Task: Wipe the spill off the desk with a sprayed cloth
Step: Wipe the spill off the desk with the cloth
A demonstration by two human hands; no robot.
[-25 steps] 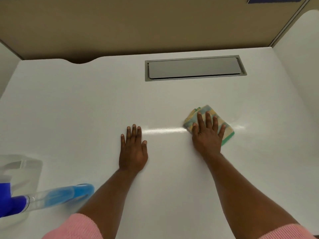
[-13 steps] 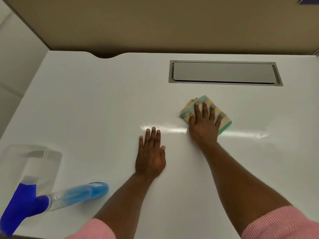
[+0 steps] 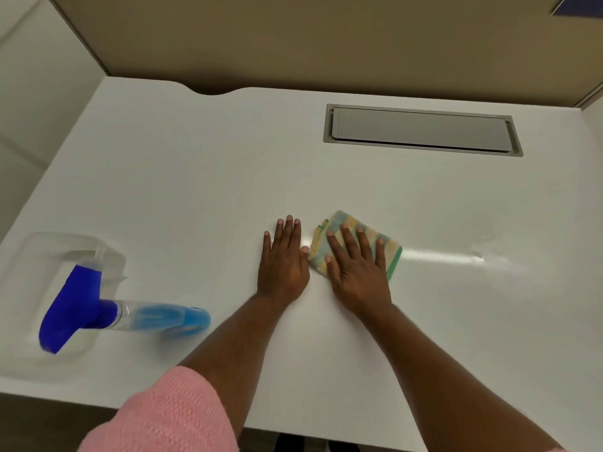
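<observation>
A folded yellow, blue and green checked cloth (image 3: 393, 254) lies on the white desk (image 3: 195, 174), and my right hand (image 3: 357, 272) presses flat on top of it with fingers spread. My left hand (image 3: 282, 265) rests flat and empty on the desk, its thumb nearly touching the cloth's left edge. A shiny wet streak (image 3: 456, 256) runs rightwards from the cloth. The spray bottle (image 3: 156, 318), with blue liquid and a blue trigger head, lies on its side at the left.
A clear plastic container (image 3: 49, 252) sits under the bottle's trigger head near the desk's left front corner. A grey cable flap (image 3: 421, 128) is set into the desk at the back right. Beige partition walls (image 3: 293, 44) close off the back.
My right hand has slid the cloth leftwards along the streak until it sits beside my left hand. The view has shifted, showing more of the desk's left side and front edge.
</observation>
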